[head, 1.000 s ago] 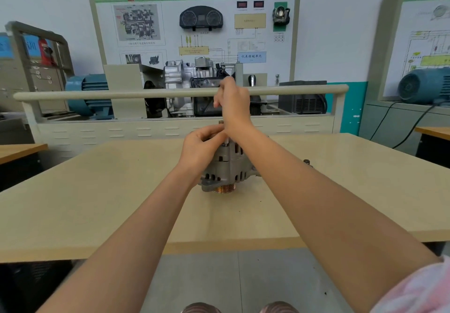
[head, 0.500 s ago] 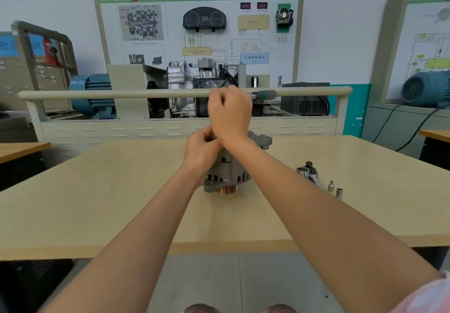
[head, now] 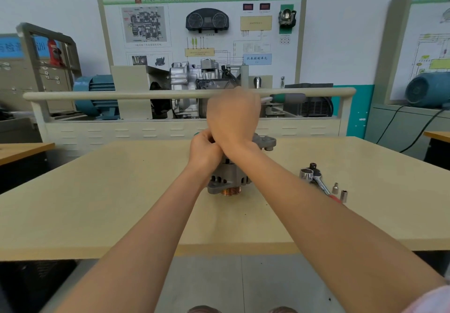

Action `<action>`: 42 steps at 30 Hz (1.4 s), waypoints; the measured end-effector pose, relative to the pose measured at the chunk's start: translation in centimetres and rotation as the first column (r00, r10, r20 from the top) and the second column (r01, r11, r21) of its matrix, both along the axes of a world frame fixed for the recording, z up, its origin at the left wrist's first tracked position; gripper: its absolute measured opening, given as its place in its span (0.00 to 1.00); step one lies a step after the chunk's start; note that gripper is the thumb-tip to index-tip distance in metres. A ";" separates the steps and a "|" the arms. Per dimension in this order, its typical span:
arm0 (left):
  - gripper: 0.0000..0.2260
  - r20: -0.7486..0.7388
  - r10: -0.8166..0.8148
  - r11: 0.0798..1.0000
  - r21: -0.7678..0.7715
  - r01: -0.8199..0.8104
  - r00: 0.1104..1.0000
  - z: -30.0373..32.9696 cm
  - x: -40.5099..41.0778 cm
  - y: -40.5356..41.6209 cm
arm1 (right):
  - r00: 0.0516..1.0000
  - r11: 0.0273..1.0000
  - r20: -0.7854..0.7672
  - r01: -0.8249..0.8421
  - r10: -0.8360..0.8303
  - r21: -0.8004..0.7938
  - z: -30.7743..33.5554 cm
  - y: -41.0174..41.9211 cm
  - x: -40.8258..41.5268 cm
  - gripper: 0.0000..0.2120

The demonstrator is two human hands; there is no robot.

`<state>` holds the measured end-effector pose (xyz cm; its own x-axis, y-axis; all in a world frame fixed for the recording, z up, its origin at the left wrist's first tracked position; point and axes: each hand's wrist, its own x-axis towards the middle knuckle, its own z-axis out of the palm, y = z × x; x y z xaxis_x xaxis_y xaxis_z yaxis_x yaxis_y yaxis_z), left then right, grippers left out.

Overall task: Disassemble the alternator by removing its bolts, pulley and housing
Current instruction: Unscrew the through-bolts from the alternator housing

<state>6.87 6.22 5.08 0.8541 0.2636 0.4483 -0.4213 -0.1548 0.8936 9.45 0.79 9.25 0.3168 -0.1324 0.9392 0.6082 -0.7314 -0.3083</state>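
the alternator [head: 230,178] stands on the pale wooden table [head: 97,203], its copper-coloured pulley [head: 229,191] at the bottom against the tabletop and its grey ribbed housing above. a mounting lug [head: 266,141] sticks out on its upper right side.

the right hand [head: 233,118] is raised over the top of the alternator, fingers curled into a fist around a tool whose green and grey handle [head: 288,98] pokes out sideways to the right; the hand is a little blurred, and the working end of the tool is hidden behind it. the left hand [head: 203,148] sits just beside and below the right wrist, its fingers bent against the top edge of the alternator; whether they actually pinch a part there or only press on it cannot be told, since the right hand covers the spot.

on the table to the right, well apart from the alternator, lie a ratchet wrench [head: 316,180] and two small sockets [head: 340,191] standing near its handle.
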 end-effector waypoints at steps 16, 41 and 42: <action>0.06 -0.001 -0.051 0.998 0.036 0.051 0.999 0.0 0.0 0.2 | 0.809 0.788 -0.137 -0.496 0.572 0.364 1.1 -0.8 0.3 0.21; 0.16 -0.019 0.005 0.999 0.045 -0.004 1.000 0.2 0.1 0.0 | 0.998 1.000 -0.053 -0.015 0.016 0.006 0.2 0.1 -0.2 0.11; 0.16 -0.008 -0.005 0.999 0.046 0.006 1.000 0.1 0.0 0.1 | 0.994 0.994 -0.053 -0.092 0.095 0.056 0.4 0.1 -0.2 0.13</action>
<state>6.87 6.29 5.18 0.8589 0.2382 0.4534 -0.4154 -0.1937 0.8888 9.24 0.86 9.69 0.3817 -0.1494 0.9121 0.6542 -0.6535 -0.3808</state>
